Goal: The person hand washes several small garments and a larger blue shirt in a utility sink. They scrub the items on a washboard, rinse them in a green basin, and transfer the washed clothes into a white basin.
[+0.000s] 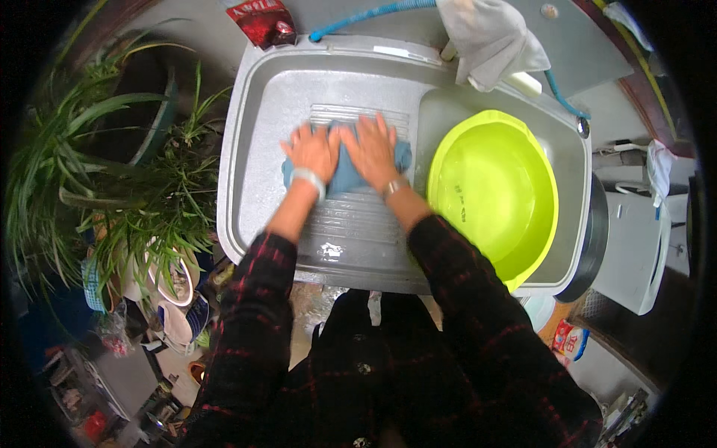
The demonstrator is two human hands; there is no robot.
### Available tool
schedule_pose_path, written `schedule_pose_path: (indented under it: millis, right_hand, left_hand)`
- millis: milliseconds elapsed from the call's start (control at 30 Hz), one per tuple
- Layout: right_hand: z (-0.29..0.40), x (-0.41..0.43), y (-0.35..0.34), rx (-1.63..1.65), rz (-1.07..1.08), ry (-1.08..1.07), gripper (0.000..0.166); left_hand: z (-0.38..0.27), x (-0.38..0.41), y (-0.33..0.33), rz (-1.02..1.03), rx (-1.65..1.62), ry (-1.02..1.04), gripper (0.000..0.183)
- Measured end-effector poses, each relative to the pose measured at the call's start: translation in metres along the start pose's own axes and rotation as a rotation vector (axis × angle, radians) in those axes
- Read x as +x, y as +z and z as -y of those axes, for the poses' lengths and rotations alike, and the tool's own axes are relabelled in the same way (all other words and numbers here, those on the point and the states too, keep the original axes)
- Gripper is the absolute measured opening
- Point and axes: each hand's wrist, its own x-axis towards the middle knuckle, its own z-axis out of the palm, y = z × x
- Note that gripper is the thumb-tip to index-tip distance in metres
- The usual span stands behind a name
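Note:
Both my hands press down on a blue cloth (345, 171) that lies on the ribbed washboard part (358, 221) of a grey laundry sink (263, 129). My left hand (313, 150) rests on the cloth's left side, palm down, fingers spread, a pale bangle at its wrist. Beside it, my right hand (372, 150) lies palm down on the right side, with a metal band at the wrist. The thumbs nearly meet. Both hands are slightly blurred. A lime-green plastic basin (493, 196) stands in the deeper right part of the sink.
A grey cloth (487, 42) hangs over the tap at the back rim, near a blue hose (369, 17). A red packet (263, 23) lies at the back left corner. Potted plants with long leaves (112, 151) crowd the left side. A white lidded appliance (630, 246) stands at the right.

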Motion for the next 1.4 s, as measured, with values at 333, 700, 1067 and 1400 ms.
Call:
schedule_pose_path:
  millis: [333,700,1067,1400]
  right_hand:
    - [0.005,0.065,0.010,-0.025,-0.205,-0.149,0.035]
    - [0.005,-0.049,-0.020,-0.027,0.070,-0.184,0.047]
    - [0.009,-0.053,-0.041,0.145,0.041,-0.140,0.045]
    - [0.013,0.057,0.008,-0.097,-0.085,-0.123,0.045]
  left_hand:
    - [0.003,0.063,0.028,-0.124,-0.133,0.050,0.031]
    - [0.002,-0.058,0.012,-0.288,-0.111,0.253,0.020]
    - [0.006,-0.065,-0.016,-0.031,-0.391,0.057,0.030]
    - [0.016,0.051,0.028,-0.200,0.006,-0.126,0.032]
